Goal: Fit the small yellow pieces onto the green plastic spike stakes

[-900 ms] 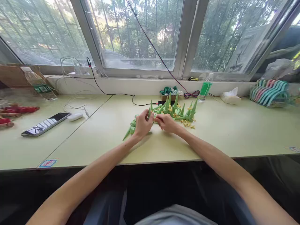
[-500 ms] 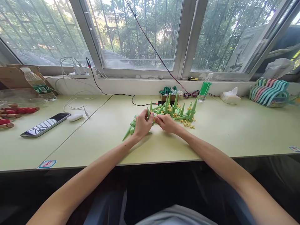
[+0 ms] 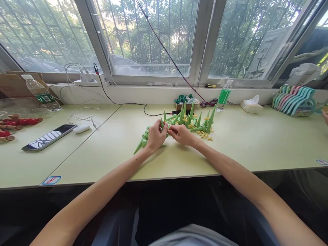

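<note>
My left hand [image 3: 156, 135] is closed around a green plastic spike [image 3: 162, 123], whose pointed tip sticks up between thumb and fingers. My right hand [image 3: 181, 134] pinches right against it; the fingertips hide whatever they hold, perhaps a small yellow piece. Beyond and right of my hands, a cluster of similar green spikes [image 3: 211, 118] stands and lies on the table. Small yellow plastic pieces [image 3: 205, 135] are scattered at its near side. More green spikes [image 3: 138, 146] lie left of my left hand, partly covered by it.
On the left of the table [image 3: 102, 160] are a phone [image 3: 50, 137], a white earbud case [image 3: 81, 129], red-and-wood items [image 3: 23, 121] and a bottle [image 3: 42, 94]. Behind stand a green-labelled bottle [image 3: 223, 95], tissues [image 3: 251, 105] and pastel hangers [image 3: 294, 101]. Another person's hand [image 3: 325, 116] shows at the right edge.
My right hand has shifted slightly left, its fingertips closer to my left hand. The left hand stays nearly still. Another person's hand has come in at the right edge.
</note>
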A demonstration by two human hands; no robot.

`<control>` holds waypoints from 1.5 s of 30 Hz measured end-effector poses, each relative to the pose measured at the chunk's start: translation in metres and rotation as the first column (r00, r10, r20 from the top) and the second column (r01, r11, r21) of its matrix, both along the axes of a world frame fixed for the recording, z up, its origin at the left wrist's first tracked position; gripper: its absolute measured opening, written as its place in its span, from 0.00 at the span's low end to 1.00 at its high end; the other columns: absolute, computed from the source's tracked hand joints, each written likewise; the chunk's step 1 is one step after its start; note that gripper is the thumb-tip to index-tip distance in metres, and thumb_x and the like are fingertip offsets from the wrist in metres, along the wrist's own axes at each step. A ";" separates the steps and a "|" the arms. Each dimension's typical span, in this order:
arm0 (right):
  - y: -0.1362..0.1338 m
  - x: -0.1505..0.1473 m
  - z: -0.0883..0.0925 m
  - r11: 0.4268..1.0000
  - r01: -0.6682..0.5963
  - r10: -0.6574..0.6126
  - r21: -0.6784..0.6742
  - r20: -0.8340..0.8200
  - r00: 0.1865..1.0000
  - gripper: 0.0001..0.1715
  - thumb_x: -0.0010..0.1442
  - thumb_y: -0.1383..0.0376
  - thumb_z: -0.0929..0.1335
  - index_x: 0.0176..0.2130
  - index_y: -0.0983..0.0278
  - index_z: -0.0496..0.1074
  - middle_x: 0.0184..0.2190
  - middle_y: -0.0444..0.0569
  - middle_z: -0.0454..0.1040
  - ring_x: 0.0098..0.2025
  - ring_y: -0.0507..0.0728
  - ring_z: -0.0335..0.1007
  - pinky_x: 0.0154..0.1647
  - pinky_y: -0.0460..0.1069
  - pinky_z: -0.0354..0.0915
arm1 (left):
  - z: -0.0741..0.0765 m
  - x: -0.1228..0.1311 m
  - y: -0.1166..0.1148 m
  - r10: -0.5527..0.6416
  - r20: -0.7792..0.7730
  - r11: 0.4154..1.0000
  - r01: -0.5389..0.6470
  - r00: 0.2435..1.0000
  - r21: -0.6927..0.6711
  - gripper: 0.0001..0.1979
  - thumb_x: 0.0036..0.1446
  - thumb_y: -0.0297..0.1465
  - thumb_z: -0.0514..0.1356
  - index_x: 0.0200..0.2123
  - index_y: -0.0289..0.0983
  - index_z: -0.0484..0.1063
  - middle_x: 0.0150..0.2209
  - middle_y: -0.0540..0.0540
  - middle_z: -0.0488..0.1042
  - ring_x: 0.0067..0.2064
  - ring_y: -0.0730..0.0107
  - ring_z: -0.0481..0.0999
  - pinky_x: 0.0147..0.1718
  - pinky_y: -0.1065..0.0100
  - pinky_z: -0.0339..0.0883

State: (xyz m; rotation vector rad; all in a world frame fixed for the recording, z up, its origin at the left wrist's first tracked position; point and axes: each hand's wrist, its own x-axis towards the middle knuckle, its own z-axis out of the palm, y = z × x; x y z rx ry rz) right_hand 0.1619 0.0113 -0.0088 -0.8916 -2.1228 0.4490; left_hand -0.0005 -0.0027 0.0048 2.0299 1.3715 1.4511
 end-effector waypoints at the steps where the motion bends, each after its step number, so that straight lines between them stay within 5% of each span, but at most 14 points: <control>1: 0.000 0.000 0.000 1.000 -0.001 0.001 -0.007 0.000 1.000 0.18 0.67 0.60 0.62 0.27 0.63 0.62 0.19 0.40 0.61 0.22 0.48 0.50 0.28 0.47 0.50 | 0.000 0.000 0.000 -0.001 -0.005 1.000 0.001 1.000 0.003 0.09 0.62 0.36 0.57 0.31 0.39 0.66 0.23 0.54 0.68 0.22 0.75 0.62 0.26 0.70 0.57; 23: 0.001 0.003 -0.002 1.000 -0.008 0.009 -0.026 0.015 1.000 0.21 0.69 0.58 0.61 0.25 0.63 0.58 0.19 0.39 0.57 0.23 0.48 0.47 0.27 0.46 0.49 | 0.000 0.001 -0.001 -0.030 -0.024 0.999 0.030 0.999 -0.011 0.07 0.59 0.35 0.59 0.31 0.39 0.65 0.25 0.53 0.69 0.22 0.76 0.62 0.26 0.69 0.58; 32: 0.003 0.005 -0.004 0.999 0.022 -0.020 -0.024 0.072 0.997 0.23 0.70 0.57 0.60 0.26 0.65 0.65 0.21 0.43 0.66 0.24 0.48 0.53 0.29 0.46 0.51 | 0.000 0.002 -0.001 -0.052 -0.021 0.998 0.052 0.998 -0.021 0.08 0.61 0.36 0.58 0.32 0.39 0.66 0.24 0.53 0.70 0.22 0.76 0.62 0.26 0.69 0.58; 45: 0.001 0.004 -0.001 0.998 0.061 -0.061 -0.010 0.077 0.995 0.23 0.68 0.58 0.61 0.24 0.63 0.58 0.18 0.39 0.56 0.22 0.48 0.45 0.26 0.47 0.48 | 0.000 0.003 0.000 -0.051 -0.027 0.998 0.050 0.998 -0.022 0.06 0.61 0.33 0.56 0.31 0.39 0.64 0.24 0.53 0.70 0.21 0.75 0.63 0.26 0.70 0.58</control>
